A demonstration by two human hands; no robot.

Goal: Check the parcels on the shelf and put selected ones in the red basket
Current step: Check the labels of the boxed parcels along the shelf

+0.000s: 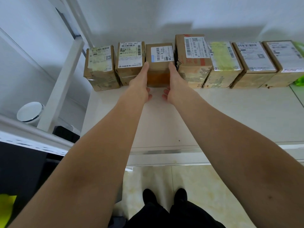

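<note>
Several cardboard parcels with white shipping labels stand in a row at the back of a white shelf. The third parcel from the left is small, with orange tape on its front. My left hand presses flat against its left side and my right hand against its right side, thumbs up along the top edges, fingers curled near the shelf. The parcel rests on the shelf between a labelled box on its left and a taller box on its right. No red basket is in view.
A white shelf post rises at the left, with a white round lidded bin behind it. A green bag shows at the far right end of the row. Below are pale floor tiles and my black shoes.
</note>
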